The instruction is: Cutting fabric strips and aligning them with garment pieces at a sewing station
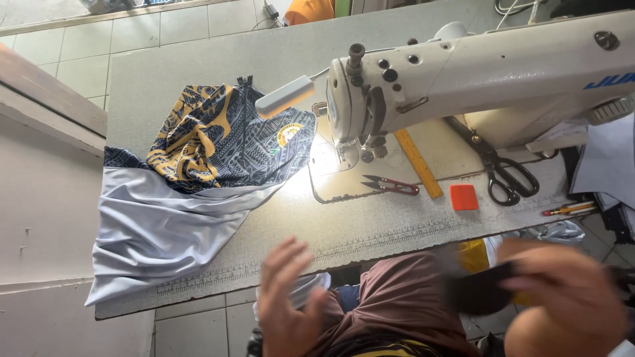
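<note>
My left hand [286, 301] hovers blurred below the table's front edge, fingers spread, holding nothing. At the lower right, my right hand [565, 291] grips a dark piece of fabric [477, 291] over my lap. On the grey table [370, 231] lies a garment [198, 172] with a navy and yellow patterned top and a pale grey lower part that hangs over the left edge. It sits just left of the white sewing machine [463, 79], whose needle area [360, 155] is lit.
Right of the needle lie small red thread snips [391, 186], a yellow ruler [418, 163], an orange chalk block [464, 197], black scissors [506, 177] and a pencil-like tool [569, 209]. Tiled floor shows at the upper left and below the table.
</note>
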